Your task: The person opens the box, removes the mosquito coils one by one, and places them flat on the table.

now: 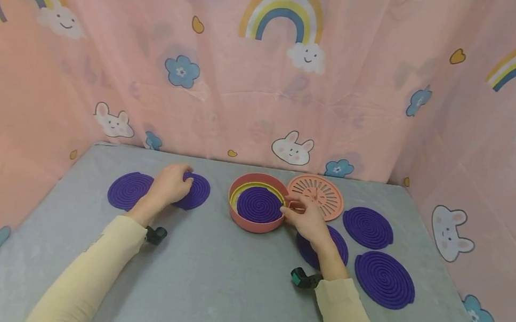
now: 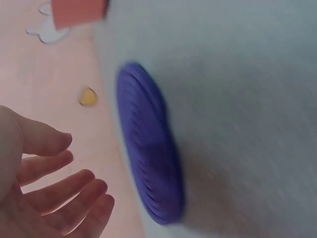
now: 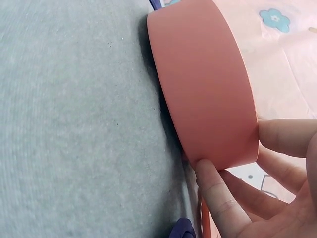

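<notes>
A round reddish mosquito coil box [image 1: 256,227] stands on the table, with a yellow ring [image 1: 234,194] inside and a purple mosquito coil [image 1: 259,205] lying in it. My right hand [image 1: 307,221] grips the box's right side, one finger at the rim and others against the outer wall in the right wrist view. To the left, my left hand [image 1: 170,185] is held over a second purple coil [image 1: 196,192]. In the left wrist view its relaxed fingers [image 2: 74,198] stand apart from that coil [image 2: 151,144] and hold nothing.
A slotted orange lid [image 1: 326,195] lies behind my right hand. Several more purple coils rest on the grey table: one at the left [image 1: 128,191], one partly under my right wrist [image 1: 336,246], others at the right [image 1: 384,279]. A patterned pink curtain [image 1: 224,119] stands behind.
</notes>
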{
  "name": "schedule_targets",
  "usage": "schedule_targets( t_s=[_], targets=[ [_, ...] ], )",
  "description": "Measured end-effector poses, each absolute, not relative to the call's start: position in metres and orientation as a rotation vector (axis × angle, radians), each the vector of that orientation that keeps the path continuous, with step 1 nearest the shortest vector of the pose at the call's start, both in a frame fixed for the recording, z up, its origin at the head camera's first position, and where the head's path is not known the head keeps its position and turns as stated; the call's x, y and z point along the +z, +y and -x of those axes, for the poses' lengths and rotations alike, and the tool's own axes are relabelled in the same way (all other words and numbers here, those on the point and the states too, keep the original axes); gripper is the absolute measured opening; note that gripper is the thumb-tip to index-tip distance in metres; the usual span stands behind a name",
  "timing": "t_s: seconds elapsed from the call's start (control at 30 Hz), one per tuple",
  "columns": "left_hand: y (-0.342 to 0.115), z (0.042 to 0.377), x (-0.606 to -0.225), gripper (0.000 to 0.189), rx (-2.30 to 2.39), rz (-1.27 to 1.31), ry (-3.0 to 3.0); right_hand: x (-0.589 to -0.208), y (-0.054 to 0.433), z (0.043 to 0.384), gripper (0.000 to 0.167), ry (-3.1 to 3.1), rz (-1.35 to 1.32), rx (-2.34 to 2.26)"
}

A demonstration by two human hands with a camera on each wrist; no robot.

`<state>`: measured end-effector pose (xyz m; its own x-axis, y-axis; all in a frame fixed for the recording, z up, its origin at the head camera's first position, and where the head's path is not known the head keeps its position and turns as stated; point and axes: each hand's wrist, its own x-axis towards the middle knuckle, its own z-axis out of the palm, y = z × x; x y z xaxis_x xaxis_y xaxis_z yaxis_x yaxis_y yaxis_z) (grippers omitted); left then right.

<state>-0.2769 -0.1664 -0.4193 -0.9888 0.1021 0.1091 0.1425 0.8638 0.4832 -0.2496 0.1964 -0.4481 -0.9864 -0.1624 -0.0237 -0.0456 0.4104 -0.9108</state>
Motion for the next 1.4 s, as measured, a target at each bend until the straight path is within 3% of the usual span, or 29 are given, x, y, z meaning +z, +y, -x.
schedule_targets(
  t_s=[0.73, 1.4],
  targets=[
    [-0.074, 0.269, -0.405, 0.029, -1.194, 0.532, -2.801, -0.447, 0.196, 0.248, 0.044, 2.523, 0.172, -1.652],
    [-0.022, 0.29, -0.408, 0.04, -1.203, 0.378, -3.07, -0.447, 0.196, 0.248, 0.044, 2.521, 0.2, -1.665]
  ],
)
